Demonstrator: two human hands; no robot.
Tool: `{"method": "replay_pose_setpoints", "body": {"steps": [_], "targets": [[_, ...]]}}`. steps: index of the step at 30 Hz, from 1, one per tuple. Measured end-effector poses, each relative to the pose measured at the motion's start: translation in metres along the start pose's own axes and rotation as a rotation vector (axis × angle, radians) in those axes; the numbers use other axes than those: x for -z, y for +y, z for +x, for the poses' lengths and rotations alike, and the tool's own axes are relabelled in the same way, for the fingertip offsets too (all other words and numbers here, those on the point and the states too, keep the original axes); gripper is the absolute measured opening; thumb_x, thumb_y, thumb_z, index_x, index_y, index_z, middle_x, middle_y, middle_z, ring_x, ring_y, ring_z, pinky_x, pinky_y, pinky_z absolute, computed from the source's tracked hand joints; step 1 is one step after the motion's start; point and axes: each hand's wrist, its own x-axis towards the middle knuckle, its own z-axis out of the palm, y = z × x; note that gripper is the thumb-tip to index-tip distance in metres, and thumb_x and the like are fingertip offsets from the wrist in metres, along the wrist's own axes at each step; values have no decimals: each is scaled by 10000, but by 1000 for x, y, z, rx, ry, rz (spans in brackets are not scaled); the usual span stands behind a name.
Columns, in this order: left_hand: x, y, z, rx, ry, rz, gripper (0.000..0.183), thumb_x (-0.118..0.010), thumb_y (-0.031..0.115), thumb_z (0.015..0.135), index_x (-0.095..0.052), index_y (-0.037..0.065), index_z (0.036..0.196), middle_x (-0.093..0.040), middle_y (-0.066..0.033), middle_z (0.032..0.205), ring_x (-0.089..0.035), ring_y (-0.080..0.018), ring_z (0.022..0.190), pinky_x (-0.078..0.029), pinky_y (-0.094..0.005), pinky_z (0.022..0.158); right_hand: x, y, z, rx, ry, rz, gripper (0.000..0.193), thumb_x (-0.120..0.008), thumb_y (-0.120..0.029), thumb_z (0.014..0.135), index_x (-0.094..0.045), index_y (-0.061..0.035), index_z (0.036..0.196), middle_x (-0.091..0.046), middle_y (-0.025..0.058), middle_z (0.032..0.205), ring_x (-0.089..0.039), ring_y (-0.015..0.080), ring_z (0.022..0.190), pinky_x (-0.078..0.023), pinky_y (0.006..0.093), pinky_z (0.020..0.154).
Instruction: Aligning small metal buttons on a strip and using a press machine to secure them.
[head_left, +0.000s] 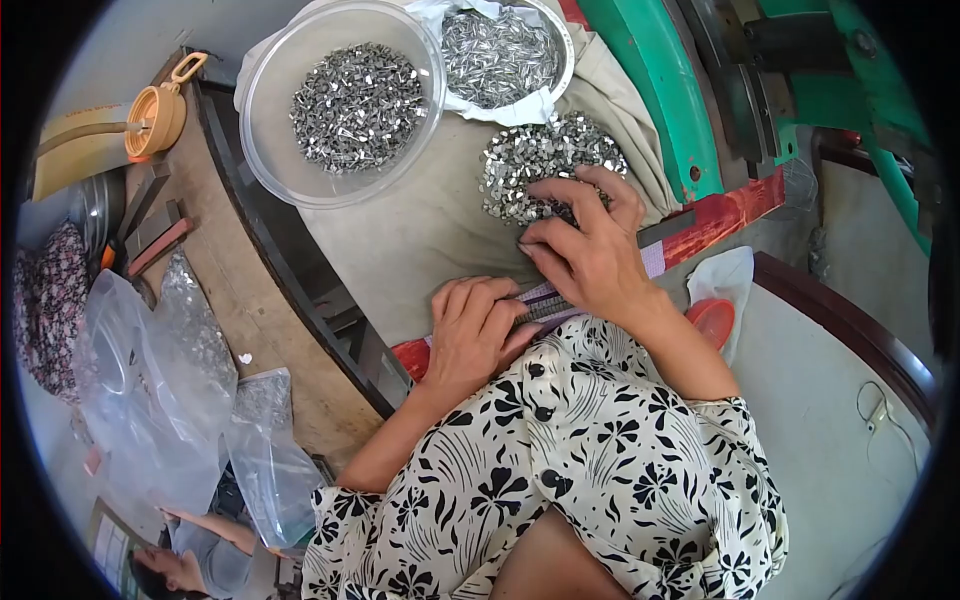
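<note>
My left hand [468,328] is by the near edge of the cloth-covered work surface [385,265], its fingers bent and its thumb below. A narrow grey ridged strip [541,309] runs out from between its thumb and fingers. My right hand [598,248] reaches over the near side of a loose pile of small shiny metal pieces [515,160]. Its thumb and index tip press together just short of the pile, while the other fingers arch over it. Whatever lies in that pinch is too small to make out.
A clear plastic bowl [268,150] of small metal pieces stands far left, beside a lined bowl [566,60] of slender metal pieces. Green machinery [655,90] borders the right. Plastic bags [150,370] and a wooden bench [255,310] are on the left; another person [215,550] is lower left.
</note>
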Motion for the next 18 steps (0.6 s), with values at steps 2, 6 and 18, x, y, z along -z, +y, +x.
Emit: {"method": "replay_pose_setpoints", "body": {"steps": [2,6,18], "targets": [[2,-1,-1,-14,19,19,335,-825,203,702,-613,82,932,-603,-60,1103,-555,-274,999,-372,-424,924,0,0,-9,26,63,53,172,-815,-186,684,-696,-156,805,-628,29,1191,-443,324,1193,-297,431,1012],[1,-1,-2,9,-17,9,351,-818,225,712,-617,75,959,-600,-69,1109,-551,-277,1011,-371,-427,926,9,-7,-41,27,91,122,175,-808,-187,651,-698,-180,788,-654,22,1135,-441,307,1152,-296,432,1017],[-2,-2,0,-10,-14,29,391,-822,239,706,-621,70,996,-598,-70,1113,-548,-286,1019,-373,-424,927,3,9,-7,-32,150,-1,202,-801,-158,707,-758,-192,902,-626,25,1197,-417,326,1197,-289,426,1024]]}}
